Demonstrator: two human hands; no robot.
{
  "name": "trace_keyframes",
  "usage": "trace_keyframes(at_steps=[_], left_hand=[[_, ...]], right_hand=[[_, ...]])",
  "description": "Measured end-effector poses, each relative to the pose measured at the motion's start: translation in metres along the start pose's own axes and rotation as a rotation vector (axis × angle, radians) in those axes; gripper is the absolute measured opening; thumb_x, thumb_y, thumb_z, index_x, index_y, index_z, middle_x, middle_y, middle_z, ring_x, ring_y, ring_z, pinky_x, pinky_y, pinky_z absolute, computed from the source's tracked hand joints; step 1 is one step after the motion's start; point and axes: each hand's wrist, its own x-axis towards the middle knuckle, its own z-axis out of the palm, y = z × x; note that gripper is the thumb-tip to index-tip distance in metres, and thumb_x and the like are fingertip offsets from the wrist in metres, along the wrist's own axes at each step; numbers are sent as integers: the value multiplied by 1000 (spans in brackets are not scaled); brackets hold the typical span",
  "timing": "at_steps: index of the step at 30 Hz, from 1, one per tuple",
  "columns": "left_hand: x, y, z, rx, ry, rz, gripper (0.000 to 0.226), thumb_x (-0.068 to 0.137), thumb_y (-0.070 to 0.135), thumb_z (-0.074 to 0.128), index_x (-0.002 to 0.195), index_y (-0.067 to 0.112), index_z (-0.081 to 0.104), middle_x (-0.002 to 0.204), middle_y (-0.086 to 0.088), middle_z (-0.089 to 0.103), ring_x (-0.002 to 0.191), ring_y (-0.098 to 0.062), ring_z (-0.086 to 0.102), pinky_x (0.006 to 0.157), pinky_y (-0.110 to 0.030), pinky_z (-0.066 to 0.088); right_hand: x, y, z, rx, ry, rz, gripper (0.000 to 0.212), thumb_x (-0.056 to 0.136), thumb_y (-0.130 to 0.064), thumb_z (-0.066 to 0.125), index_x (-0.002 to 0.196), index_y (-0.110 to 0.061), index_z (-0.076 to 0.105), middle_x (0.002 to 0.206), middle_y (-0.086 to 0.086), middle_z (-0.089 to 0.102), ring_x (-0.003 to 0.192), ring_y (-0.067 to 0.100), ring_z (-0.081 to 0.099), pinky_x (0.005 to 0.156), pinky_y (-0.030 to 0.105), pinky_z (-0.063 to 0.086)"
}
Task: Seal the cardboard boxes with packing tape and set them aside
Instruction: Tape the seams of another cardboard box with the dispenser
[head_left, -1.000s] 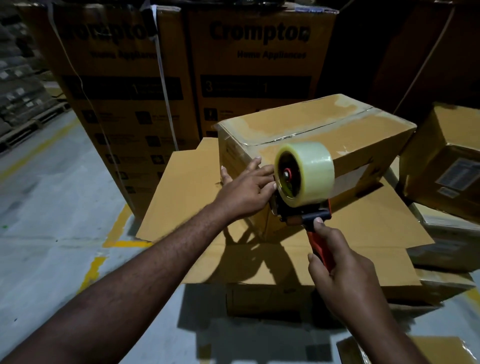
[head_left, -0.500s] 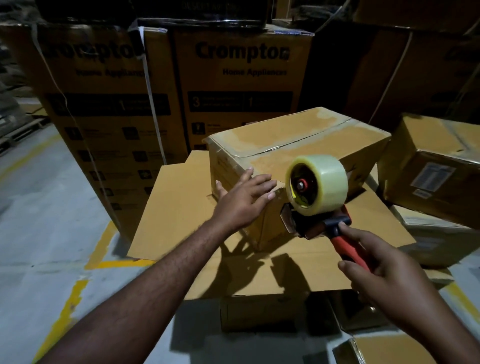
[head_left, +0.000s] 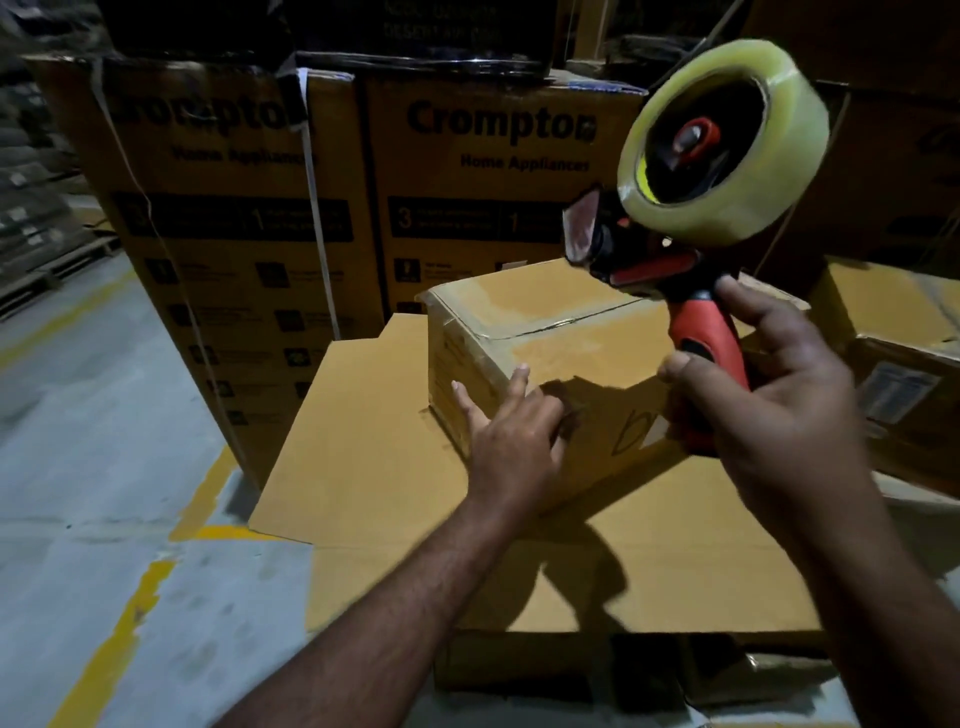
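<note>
We reckon this box (head_left: 545, 312) is taped: left hand (head_left: 511, 447) loose on it, right hand (head_left: 779, 415) gripping the tape gun (head_left: 691, 228). Setting aside remains.

Matt cardboard box (head_left: 545, 332); glossy clear tape roll (head_left: 727, 140).

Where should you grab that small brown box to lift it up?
Probably by its two opposite side walls, one hand from the left and one from the right. The small box has a wide, flat top with no handle and sits flat on the cardboard sheet, so nothing underneath is reachable. The right hand holds the tape dispenser, so that would go down first.
</note>
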Motion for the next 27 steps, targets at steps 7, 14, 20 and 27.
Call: trace_keyframes(at_steps=[7, 14, 20, 27], left_hand=[[-21, -7, 30, -141, 14, -149, 62, 102, 12, 56, 156, 19, 28, 169, -7, 14, 152, -34, 19, 116, -54, 36], [-25, 28, 38, -494, 160, -394, 60, 107, 24, 39, 159, 31, 10, 166, 10, 22, 154, -8, 17, 125, -23, 7], [-20, 47, 51, -686, 284, -649, 55, 106, 31, 37, 158, 39, 19, 155, 41, 21, 152, 2, 13, 128, -45, 6], [-14, 23, 39, -498, 69, -550, 58, 107, 35, 28, 157, 38, 0, 157, 43, 1, 152, 3, -6, 122, -48, -17]], right_hand=[[62, 68, 58, 221, -114, 38, 59, 94, -11, 64, 143, -33, 39, 112, 5, 56, 78, 27, 69, 66, 45, 62], [86, 115, 87, 180, -263, 5, 59, 93, -24, 65, 143, -40, 37, 119, -14, 53, 95, 19, 67, 78, 48, 60], [88, 126, 85, 142, -362, -48, 60, 94, -24, 64, 147, -32, 36, 114, -27, 46, 89, 2, 65, 77, 40, 61], [93, 132, 90, 142, -363, -33, 61, 94, -33, 63, 145, -41, 31, 134, -3, 43, 91, 16, 66, 72, 47, 61]])
